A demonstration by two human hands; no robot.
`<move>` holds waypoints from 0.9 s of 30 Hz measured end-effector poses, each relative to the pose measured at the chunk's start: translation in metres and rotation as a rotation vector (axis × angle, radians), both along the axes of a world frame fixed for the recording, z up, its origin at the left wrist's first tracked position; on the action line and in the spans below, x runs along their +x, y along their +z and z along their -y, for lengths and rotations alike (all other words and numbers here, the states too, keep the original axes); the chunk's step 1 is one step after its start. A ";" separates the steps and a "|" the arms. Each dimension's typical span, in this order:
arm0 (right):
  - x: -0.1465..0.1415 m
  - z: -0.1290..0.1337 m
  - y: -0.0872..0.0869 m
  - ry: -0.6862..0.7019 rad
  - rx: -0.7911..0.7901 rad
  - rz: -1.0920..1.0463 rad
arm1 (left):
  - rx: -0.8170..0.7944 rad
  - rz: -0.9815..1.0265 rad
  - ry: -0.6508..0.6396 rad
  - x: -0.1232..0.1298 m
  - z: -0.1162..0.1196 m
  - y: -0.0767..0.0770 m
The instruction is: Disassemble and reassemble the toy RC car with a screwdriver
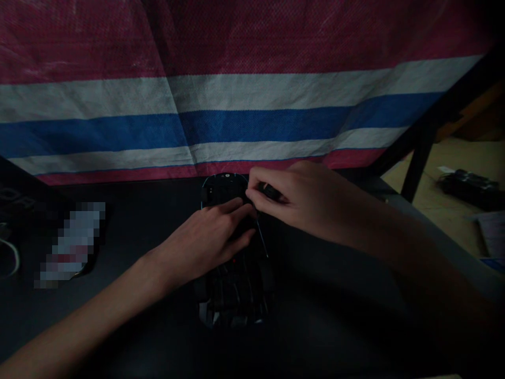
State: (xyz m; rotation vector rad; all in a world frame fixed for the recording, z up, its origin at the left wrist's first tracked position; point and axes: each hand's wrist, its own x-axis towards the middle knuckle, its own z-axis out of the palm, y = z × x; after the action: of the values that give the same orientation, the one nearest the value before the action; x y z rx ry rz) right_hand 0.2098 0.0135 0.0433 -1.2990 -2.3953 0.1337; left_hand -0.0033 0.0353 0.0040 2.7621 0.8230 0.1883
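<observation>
A black toy car (236, 287) lies lengthwise on the dark tabletop, too dark for me to make out much detail. A tiny red spot shows near its middle. My left hand (215, 234) is closed over the car's middle, fingers curled around its body. At the car's far right corner my right hand (300, 197) is pinched, thumb and forefinger together against the edge. Inside that hand's curl shows a small dark rounded part (271, 191); whether it is a wheel or a tool, I cannot tell.
Behind the table hangs a red, white and blue striped plastic sheet (256, 123). A blurred-out flat object (74, 242) lies at left, near a white cable (13, 258). A dark metal frame leg (418, 163) stands at right, with a black object (471, 187) on the floor beyond.
</observation>
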 end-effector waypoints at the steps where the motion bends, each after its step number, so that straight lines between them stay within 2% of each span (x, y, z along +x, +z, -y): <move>1: 0.000 0.000 0.000 0.017 -0.013 -0.008 | -0.005 -0.001 0.003 0.000 0.000 0.000; 5: 0.000 0.003 0.001 0.096 -0.003 -0.026 | -0.025 0.001 -0.010 0.000 0.000 0.001; 10: -0.001 0.004 0.001 -0.055 0.054 0.067 | -0.028 0.000 -0.011 -0.001 0.001 0.002; 15: 0.001 0.002 0.000 0.041 0.029 0.001 | -0.032 0.007 -0.010 0.000 0.001 0.002; 20: -0.001 0.002 -0.002 -0.078 0.073 0.039 | -0.009 -0.003 -0.004 0.000 0.000 0.001; 25: 0.000 0.001 -0.002 0.028 0.026 -0.012 | -0.022 -0.007 -0.011 -0.002 0.000 0.000; 27: -0.001 0.003 -0.001 0.023 0.031 -0.001 | -0.024 -0.004 -0.015 -0.002 0.000 0.000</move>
State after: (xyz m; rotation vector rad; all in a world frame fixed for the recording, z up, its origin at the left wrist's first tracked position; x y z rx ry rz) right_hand 0.2089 0.0106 0.0422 -1.2573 -2.4026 0.1041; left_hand -0.0057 0.0354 0.0036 2.7465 0.7995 0.1688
